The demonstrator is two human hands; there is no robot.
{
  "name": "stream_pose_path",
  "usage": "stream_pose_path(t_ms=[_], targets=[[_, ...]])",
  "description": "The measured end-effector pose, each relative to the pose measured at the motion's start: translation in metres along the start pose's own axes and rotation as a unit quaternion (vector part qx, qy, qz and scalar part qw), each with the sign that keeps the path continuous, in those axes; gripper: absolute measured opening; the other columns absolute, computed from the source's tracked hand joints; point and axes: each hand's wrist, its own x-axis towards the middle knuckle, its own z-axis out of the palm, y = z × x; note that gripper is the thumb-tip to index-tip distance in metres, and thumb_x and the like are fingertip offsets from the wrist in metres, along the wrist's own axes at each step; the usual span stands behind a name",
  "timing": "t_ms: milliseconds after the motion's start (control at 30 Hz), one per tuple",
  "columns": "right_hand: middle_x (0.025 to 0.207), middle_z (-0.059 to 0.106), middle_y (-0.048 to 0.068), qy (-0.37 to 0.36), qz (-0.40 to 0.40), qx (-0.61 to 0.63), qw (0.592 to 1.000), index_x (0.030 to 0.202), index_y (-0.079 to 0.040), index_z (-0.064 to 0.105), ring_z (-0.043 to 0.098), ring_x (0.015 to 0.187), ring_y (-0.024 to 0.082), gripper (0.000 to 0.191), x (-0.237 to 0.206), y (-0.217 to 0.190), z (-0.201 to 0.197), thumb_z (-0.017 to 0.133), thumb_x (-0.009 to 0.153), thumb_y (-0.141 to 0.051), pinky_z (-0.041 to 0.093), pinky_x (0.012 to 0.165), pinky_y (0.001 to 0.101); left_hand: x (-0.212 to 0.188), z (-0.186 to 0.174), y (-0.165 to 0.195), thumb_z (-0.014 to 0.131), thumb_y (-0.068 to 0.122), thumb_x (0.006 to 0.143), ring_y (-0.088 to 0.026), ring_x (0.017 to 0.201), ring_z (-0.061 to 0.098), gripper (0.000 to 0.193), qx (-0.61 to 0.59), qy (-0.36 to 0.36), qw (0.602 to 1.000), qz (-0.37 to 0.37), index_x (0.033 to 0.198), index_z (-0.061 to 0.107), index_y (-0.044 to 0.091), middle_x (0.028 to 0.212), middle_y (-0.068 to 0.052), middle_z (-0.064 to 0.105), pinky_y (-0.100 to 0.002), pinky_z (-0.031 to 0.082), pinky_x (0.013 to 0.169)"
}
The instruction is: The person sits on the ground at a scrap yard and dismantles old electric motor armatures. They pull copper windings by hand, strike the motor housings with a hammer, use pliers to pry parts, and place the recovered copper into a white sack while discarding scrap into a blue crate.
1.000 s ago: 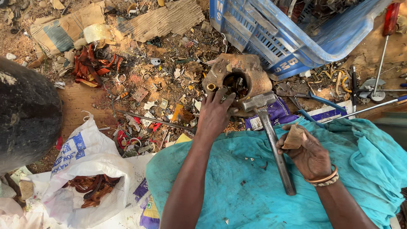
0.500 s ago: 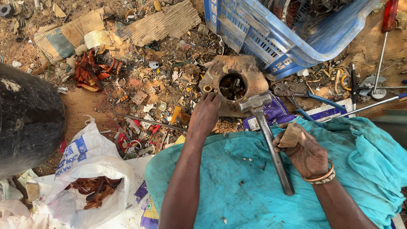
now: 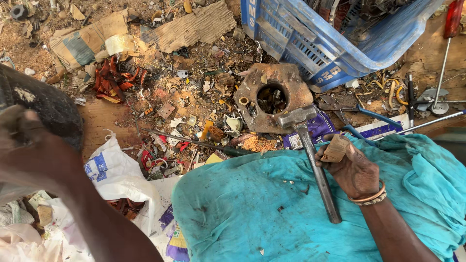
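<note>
My right hand (image 3: 353, 170) pinches a small block (image 3: 335, 148), ready beside the hammer (image 3: 310, 157); my left hand (image 3: 29, 145) is too blurry to tell.

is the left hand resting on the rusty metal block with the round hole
No, the left hand is raised, blurred, at the left edge, apart from the rusty metal block.

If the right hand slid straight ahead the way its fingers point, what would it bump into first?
Probably the hammer: the right hand, holding a small ribbed block, points left toward its handle lying on the teal cloth. Depth is hard to judge.
</note>
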Motion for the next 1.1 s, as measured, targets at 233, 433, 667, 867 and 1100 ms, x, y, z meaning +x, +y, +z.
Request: stream_pose_path(t_ms=[233, 433, 667, 867, 1100], targets=[[0.12, 0.065, 0.023, -0.018, -0.006, 0.021, 1.0, 0.147, 0.004, 0.047, 0.064, 0.113, 0.036, 0.066, -0.001, 0.001, -0.007, 0.064, 0.1, -0.039, 0.048, 0.101, 0.052, -0.178, 0.088, 0.141, 0.064, 0.005, 0.093, -0.012, 0.083, 0.074, 0.019, -0.33, -0.439, 0.803, -0.231, 0.098, 0.079, 0.015, 0.099, -0.006, 0.078, -0.031, 0.062, 0.074], [0.121, 0.064, 0.022, -0.008, -0.008, 0.027, 1.0, 0.148, 0.006, 0.046, 0.062, 0.116, 0.034, 0.069, -0.002, 0.0, -0.012, 0.065, 0.1, -0.04, 0.048, 0.102, 0.052, -0.22, 0.109, 0.188, 0.081, 0.009, 0.082, -0.035, 0.113, 0.059, 0.035, -0.264, -0.418, 0.868, 0.04, 0.116, 0.073, 0.005, 0.122, -0.02, 0.061, -0.045, 0.056, 0.09], [0.121, 0.065, 0.023, -0.008, -0.004, 0.037, 0.999, 0.146, 0.006, 0.047, 0.063, 0.114, 0.035, 0.067, 0.006, 0.0, -0.01, 0.065, 0.099, -0.038, 0.049, 0.101, 0.0531, -0.234, 0.078, 0.178, 0.08, 0.018, 0.085, -0.029, 0.113, 0.062, 0.025, -0.224, -0.509, 0.818, 0.148, 0.108, 0.075, 0.012, 0.116, -0.009, 0.066, -0.048, 0.054, 0.096], [0.12, 0.066, 0.023, -0.011, -0.006, 0.041, 0.999, 0.147, 0.006, 0.047, 0.063, 0.114, 0.036, 0.065, 0.003, 0.0, -0.013, 0.063, 0.102, -0.038, 0.049, 0.101, 0.0538, -0.242, 0.075, 0.188, 0.075, 0.013, 0.089, -0.035, 0.108, 0.062, 0.014, -0.227, -0.505, 0.813, 0.181, 0.102, 0.074, 0.007, 0.11, -0.013, 0.066, -0.051, 0.051, 0.093], [0.12, 0.066, 0.023, -0.009, -0.011, 0.056, 0.998, 0.148, 0.007, 0.047, 0.063, 0.115, 0.035, 0.065, 0.001, -0.001, -0.014, 0.063, 0.103, -0.037, 0.047, 0.101, 0.0532, -0.236, 0.086, 0.194, 0.064, -0.006, 0.077, -0.039, 0.104, 0.061, 0.033, -0.205, -0.461, 0.821, 0.265, 0.105, 0.076, 0.006, 0.104, -0.019, 0.066, -0.051, 0.048, 0.094]])
